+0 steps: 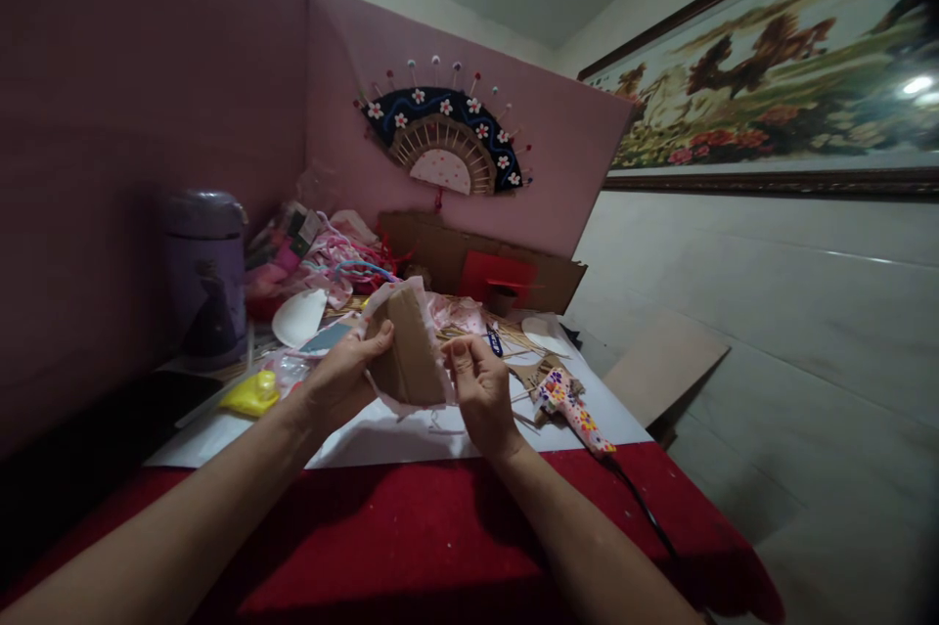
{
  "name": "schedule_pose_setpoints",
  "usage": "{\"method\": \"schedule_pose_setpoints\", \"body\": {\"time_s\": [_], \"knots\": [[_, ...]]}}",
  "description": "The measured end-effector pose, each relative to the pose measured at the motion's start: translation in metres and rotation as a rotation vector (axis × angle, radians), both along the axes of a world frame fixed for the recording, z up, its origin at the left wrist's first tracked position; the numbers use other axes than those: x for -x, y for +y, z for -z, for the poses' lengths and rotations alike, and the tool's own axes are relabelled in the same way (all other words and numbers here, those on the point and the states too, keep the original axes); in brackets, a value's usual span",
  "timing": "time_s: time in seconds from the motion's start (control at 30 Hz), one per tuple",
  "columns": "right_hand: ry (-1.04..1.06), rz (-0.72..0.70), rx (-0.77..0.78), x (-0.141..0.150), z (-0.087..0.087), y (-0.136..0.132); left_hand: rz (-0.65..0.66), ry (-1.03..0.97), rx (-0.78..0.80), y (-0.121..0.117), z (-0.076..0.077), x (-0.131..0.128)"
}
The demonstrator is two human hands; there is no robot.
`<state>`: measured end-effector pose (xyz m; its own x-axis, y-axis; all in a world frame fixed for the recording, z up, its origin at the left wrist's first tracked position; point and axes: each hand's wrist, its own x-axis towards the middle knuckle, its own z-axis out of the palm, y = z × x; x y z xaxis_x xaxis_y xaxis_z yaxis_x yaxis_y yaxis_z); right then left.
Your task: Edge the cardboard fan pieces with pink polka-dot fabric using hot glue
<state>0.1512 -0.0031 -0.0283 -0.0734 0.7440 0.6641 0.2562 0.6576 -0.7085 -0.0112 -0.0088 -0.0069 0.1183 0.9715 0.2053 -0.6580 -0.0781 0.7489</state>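
Both hands hold up a brown cardboard piece [408, 351] edged with pale pink fabric, above a white sheet [381, 434] on the red tablecloth [411, 527]. My left hand [343, 377] grips its left edge, thumb on the front and fingers curled behind. My right hand [480, 390] pinches the lower right edge with curled fingers. A floral-patterned glue gun [570, 405] lies just right of my right hand, its black cord trailing off the table's edge.
A purple flask [205, 273] stands at the left, a yellow lump [251, 394] near it. Ribbons, a white disc [299, 316], wooden sticks and a cardboard box [476, 268] clutter the back. A decorated fan [446, 141] hangs on the pink partition. A cardboard sheet [664, 366] lies on the floor.
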Motion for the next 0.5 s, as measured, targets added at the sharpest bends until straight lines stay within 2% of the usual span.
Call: {"method": "schedule_pose_setpoints", "body": {"time_s": [0.1,0.2,0.3,0.5], "knots": [[0.096,-0.045,0.14,-0.001,0.001,0.007,-0.033,-0.026,0.023,-0.001,-0.002,0.0],[0.101,-0.142,0.226,0.001,0.002,0.013,-0.047,-0.037,0.015,0.0,-0.003,0.001],[0.114,-0.156,0.194,0.004,0.004,0.015,-0.066,-0.009,0.033,0.001,-0.002,0.002],[0.052,-0.082,0.078,0.003,0.005,0.012,-0.06,-0.02,0.041,0.001,-0.001,0.002]]}}
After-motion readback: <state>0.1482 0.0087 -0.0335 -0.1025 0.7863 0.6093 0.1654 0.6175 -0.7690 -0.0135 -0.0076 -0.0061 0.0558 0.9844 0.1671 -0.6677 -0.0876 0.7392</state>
